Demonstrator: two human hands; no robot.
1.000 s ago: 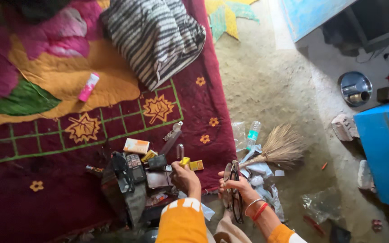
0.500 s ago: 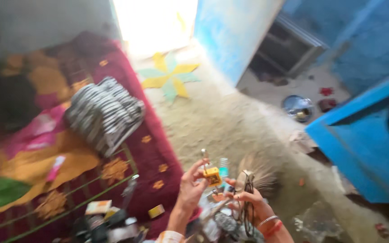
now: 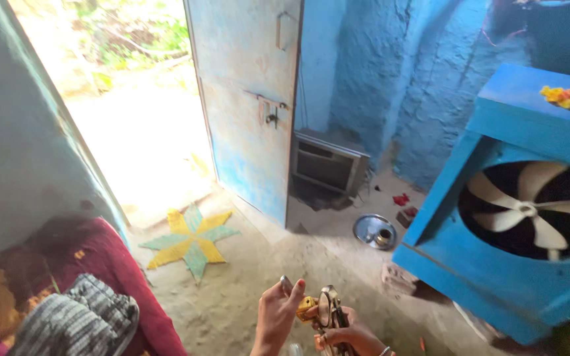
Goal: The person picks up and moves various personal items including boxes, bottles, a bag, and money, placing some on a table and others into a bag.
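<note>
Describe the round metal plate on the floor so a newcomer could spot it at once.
Start at the big blue fan box on the right. Just off its left edge, on the bare floor below the grey grille, lies the metal plate. It alone is shiny and round, with a small cup on it.

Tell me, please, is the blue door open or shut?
Open. The blue door is swung inward, and the sunlit ground outside shows through the doorway beside it.
</note>
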